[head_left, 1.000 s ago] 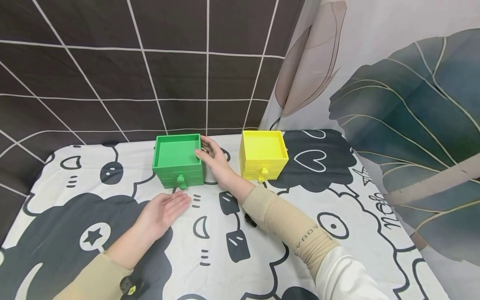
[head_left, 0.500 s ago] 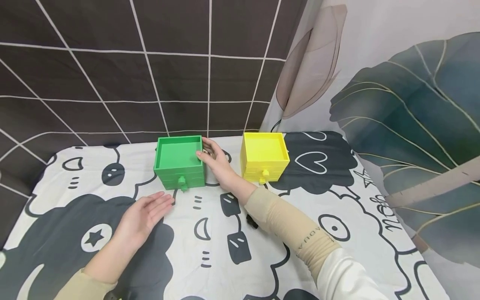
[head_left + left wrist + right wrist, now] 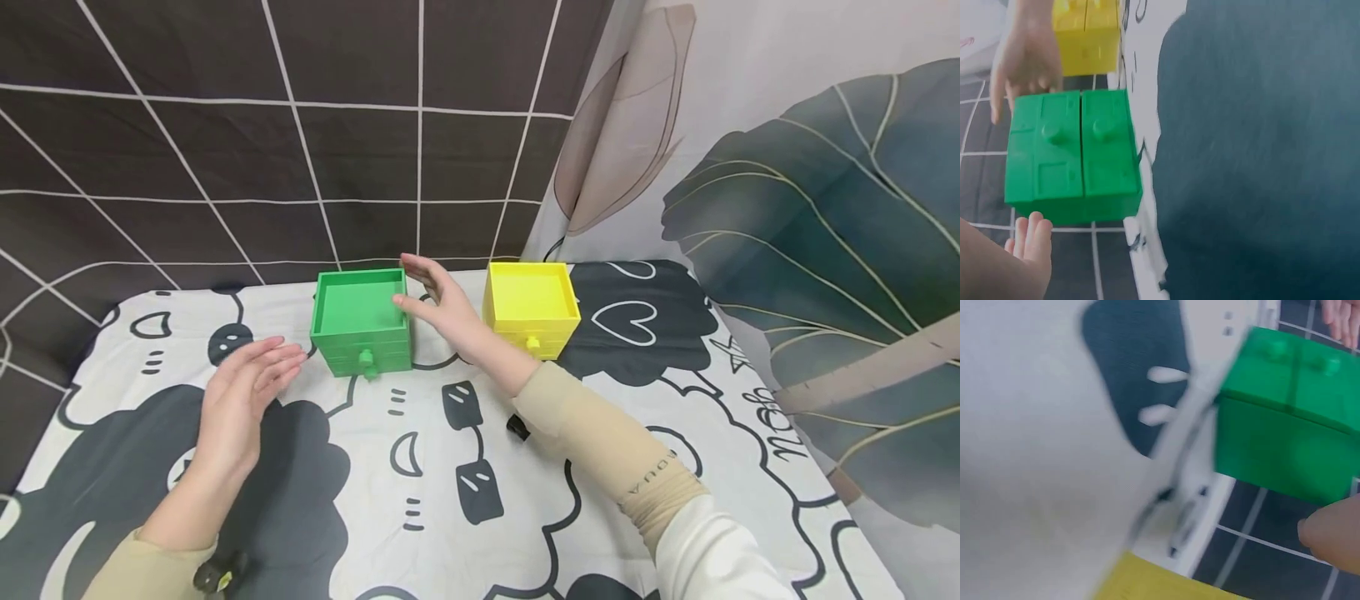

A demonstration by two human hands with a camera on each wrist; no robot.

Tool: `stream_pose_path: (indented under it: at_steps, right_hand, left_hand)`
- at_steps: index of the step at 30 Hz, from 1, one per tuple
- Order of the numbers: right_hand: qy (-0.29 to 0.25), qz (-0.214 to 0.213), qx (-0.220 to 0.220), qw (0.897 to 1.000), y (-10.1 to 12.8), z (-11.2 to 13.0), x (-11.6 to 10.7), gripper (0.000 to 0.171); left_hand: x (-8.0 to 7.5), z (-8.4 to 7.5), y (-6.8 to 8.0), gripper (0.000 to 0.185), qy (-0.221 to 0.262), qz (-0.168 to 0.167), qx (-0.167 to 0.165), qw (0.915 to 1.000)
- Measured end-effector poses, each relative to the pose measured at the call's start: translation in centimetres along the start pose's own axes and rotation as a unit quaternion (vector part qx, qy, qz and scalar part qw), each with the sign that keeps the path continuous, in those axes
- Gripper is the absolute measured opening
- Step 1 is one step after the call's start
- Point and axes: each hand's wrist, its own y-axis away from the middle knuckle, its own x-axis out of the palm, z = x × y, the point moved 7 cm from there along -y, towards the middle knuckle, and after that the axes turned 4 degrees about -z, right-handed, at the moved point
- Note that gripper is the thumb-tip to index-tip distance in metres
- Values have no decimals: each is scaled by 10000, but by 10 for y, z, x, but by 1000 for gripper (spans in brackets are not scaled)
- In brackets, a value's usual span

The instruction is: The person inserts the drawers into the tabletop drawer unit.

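A green box [image 3: 362, 325] with a recessed top and round knobs on its front stands near the back of the bed-like surface; the left wrist view shows two stacked drawer fronts [image 3: 1054, 156]. My right hand [image 3: 448, 310] is at its right side, fingers extended, the thumb over the top edge; whether it touches cannot be told. My left hand [image 3: 243, 400] hovers left of the box, apart from it, fingers straight and palm turned toward it. To the right, behind my right wrist, stands a similar yellow box [image 3: 532, 304], its lower front partly hidden by the forearm.
A printed black and white cloth [image 3: 405, 492] covers the surface. Behind the boxes rises a dark cloth with a white grid [image 3: 360, 150]. A leaf-patterned curtain [image 3: 810, 208] hangs at the right. A small black object [image 3: 517, 427] shows beside the right sleeve.
My left hand has moved left and away from the green box's front to its left side. The right hand's fingers have lifted and spread from the box's right side. Both boxes stay put.
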Motion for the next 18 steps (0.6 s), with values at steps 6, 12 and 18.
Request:
stream_pose_path:
  at_steps: [6, 12, 18]
  right_hand:
    - [467, 303, -679, 9961, 12, 41, -13, 65]
    - [1072, 67, -1447, 9836, 34, 73, -51, 67]
    - [1795, -823, -2196, 9554, 74, 77, -119, 67]
  left_hand:
    - [5, -32, 0, 30, -1421, -280, 1045, 9839]
    - [19, -59, 3, 52, -3795, -50, 2256, 8973]
    - [27, -65, 1, 73, -5018, 182, 2838, 8169]
